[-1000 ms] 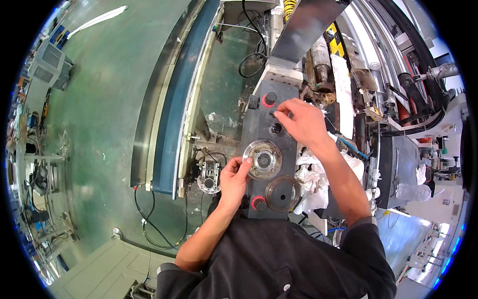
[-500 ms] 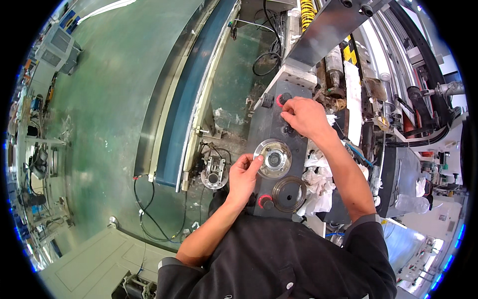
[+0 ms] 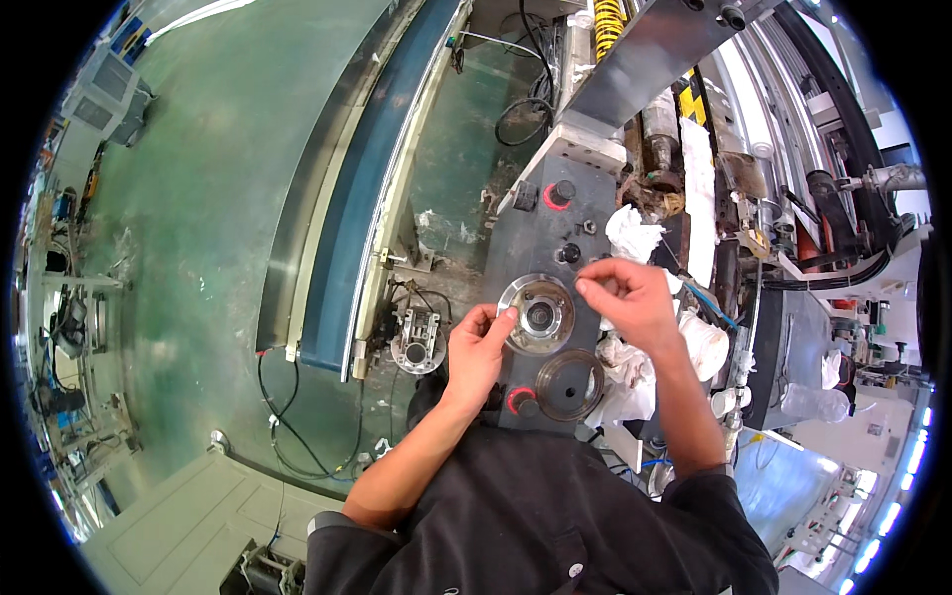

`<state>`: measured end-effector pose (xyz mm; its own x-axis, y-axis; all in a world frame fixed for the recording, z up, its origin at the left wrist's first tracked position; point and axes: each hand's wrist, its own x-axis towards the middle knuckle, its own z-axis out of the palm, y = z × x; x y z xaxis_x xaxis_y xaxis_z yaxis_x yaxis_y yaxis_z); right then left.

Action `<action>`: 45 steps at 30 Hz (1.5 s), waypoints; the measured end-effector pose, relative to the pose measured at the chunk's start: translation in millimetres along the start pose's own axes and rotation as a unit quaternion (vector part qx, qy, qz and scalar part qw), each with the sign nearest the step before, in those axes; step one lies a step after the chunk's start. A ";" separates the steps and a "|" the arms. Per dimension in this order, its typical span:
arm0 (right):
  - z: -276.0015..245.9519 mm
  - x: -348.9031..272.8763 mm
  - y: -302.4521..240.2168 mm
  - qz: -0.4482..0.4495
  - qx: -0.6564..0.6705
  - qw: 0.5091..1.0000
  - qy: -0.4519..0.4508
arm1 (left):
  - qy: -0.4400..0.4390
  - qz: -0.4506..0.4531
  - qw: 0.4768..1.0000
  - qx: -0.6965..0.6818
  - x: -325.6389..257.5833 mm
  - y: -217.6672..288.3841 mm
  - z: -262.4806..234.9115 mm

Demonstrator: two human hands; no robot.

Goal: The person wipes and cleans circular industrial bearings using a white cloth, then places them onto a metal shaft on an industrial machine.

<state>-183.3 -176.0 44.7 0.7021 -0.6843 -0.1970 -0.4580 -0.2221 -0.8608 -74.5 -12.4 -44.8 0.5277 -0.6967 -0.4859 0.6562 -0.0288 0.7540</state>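
Observation:
My left hand pinches the left rim of a shiny round metal flange, thumb on top. This flange has a raised hub at its centre and rests on, or just above, a dark grey machine plate. Just right of it, my right hand hovers with thumb and forefinger pressed together; whatever is between them, if anything, is too small to make out. Nearer to me lies a darker metal ring. A small black knob stands on the plate beyond the flange.
Black knobs with red collars stand at the plate's far end and near end. Crumpled white rags lie along its right side, beside rollers. A blue conveyor belt runs at left. A steel bracket rises at the far end.
My right hand has come back from the far red-collared knob toward me, to the right edge of the flange. The left hand keeps its hold on the flange's rim.

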 end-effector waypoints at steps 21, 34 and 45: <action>29.7 -23.7 37.2 -0.110 0.009 0.992 0.059 | -0.015 -0.008 1.000 0.018 0.8 3.0 -1.4; 36.5 -24.1 36.2 -0.110 -0.021 0.991 0.070 | -0.013 -0.004 1.000 0.012 1.6 2.4 -1.9; 34.2 -16.5 22.9 -0.188 -0.135 0.971 0.056 | -0.015 -0.011 1.000 0.002 2.4 -0.6 -5.3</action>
<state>-186.7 -146.1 12.2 0.7911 -0.5867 0.1731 -0.3171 -0.6353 -0.7041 -70.7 -10.3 -48.7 0.4971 -0.7166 -0.4892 0.6650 -0.0476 0.7454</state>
